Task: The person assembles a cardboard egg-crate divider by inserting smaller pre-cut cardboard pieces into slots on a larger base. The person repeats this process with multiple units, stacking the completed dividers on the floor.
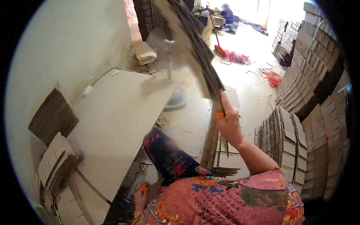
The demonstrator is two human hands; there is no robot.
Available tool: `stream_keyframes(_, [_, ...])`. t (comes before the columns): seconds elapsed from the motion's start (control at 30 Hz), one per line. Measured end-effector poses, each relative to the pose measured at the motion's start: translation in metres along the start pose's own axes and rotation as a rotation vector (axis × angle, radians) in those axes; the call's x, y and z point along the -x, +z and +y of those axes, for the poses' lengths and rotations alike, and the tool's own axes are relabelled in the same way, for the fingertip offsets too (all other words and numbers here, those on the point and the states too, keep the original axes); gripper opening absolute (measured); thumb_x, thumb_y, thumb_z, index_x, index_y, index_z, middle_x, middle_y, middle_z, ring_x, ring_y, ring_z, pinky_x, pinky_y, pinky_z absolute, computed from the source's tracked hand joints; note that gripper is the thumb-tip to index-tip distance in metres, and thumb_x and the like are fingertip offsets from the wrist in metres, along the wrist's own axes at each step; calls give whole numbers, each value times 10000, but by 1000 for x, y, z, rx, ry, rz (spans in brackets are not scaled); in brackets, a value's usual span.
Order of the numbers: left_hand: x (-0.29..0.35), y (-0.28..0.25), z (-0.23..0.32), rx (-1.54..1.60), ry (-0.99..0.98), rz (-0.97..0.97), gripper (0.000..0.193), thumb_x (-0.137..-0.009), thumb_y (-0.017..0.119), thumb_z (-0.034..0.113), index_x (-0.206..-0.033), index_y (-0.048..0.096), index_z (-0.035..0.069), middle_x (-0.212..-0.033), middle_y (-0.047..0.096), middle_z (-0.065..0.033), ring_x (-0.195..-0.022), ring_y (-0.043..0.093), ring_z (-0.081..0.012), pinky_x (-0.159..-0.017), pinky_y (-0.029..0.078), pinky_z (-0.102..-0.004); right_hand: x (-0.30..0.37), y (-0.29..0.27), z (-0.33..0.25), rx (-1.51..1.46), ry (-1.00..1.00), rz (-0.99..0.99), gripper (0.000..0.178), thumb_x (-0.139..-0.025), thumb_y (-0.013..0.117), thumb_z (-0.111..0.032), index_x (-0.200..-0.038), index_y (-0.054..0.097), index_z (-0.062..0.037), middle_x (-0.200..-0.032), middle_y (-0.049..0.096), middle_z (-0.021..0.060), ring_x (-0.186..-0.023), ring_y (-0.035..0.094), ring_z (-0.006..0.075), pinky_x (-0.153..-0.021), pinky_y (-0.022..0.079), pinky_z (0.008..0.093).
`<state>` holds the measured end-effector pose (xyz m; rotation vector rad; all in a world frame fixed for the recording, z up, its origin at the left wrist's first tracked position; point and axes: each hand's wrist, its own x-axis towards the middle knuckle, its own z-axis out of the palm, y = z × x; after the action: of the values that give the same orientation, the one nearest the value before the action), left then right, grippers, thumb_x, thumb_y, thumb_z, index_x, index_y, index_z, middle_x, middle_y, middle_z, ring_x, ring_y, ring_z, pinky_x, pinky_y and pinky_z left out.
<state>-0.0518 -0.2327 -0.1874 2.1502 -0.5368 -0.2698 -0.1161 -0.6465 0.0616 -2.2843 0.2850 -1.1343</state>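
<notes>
My right hand [229, 125], with an orange band on one finger, grips the lower end of a bundle of flat cardboard sheets [198, 52]. The bundle slants up and to the left, its dark layered edges facing me and its far end cut off by the top of the view. Low beside my lap is my left hand [141, 198], also with orange on a finger; its fingers are too small and partly hidden to read. A pale tabletop [116, 108] lies to the left of that hand.
Folded cardboard pieces [58, 161] and a brown panel [54, 116] stand at the table's left. Tall cardboard stacks [315, 63] line the right, with more stacked sheets [277, 138] nearer. Red strapping [234, 56] lies on the floor; a person [227, 14] sits far back.
</notes>
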Motion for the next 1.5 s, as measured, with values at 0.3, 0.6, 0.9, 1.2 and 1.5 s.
stream_keyframes(0.3, [5, 4, -12, -73, -202, -242, 318, -863, 606, 236, -1096, 624, 19, -861, 676, -143, -682, 607, -157, -592, 467, -296, 62, 22, 171, 947, 616, -424, 521, -795, 488, 25, -1296, 346, 36, -1259, 406, 304, -1167, 426, 406, -922, 410, 490])
stream_keyframes(0.6, [12, 10, -42, -34, -177, -142, 306, -854, 606, 213, -1094, 621, 24, -836, 666, -151, -666, 599, -154, -595, 463, -293, 171, 107, 265, 1040, 884, -623, 283, -859, 491, -158, -1117, 553, -59, -1164, 506, 234, -1093, 462, 384, -859, 392, 514])
stream_keyframes(0.9, [-2, -39, 54, -38, -70, -46, 288, -872, 571, 160, -1124, 596, 22, -1061, 630, -169, -927, 626, -270, -786, 484, -320, 192, 88, 276, 644, 480, -714, 267, -789, 546, -211, -981, 575, -28, -999, 579, 219, -906, 549, 384, -809, 429, 446])
stream_keyframes(1.2, [-53, -216, 26, -396, 20, 742, 299, -843, 567, 117, -1127, 572, 25, -1151, 573, -171, -1043, 562, -303, -892, 452, -372, 71, 181, 73, -206, 20, -522, 375, -804, 511, 71, -1170, 534, -7, -1190, 536, 200, -1075, 528, 358, -913, 433, 368])
stream_keyframes(1.5, [-170, -355, 15, -1091, -179, 715, 388, -874, 523, 139, -1244, 467, 38, -1373, 365, -169, -1281, 312, -360, -1002, 355, -426, 45, 228, -42, -350, -517, -679, 215, -754, 611, 14, -968, 597, 19, -946, 624, 170, -899, 599, 345, -765, 504, 390])
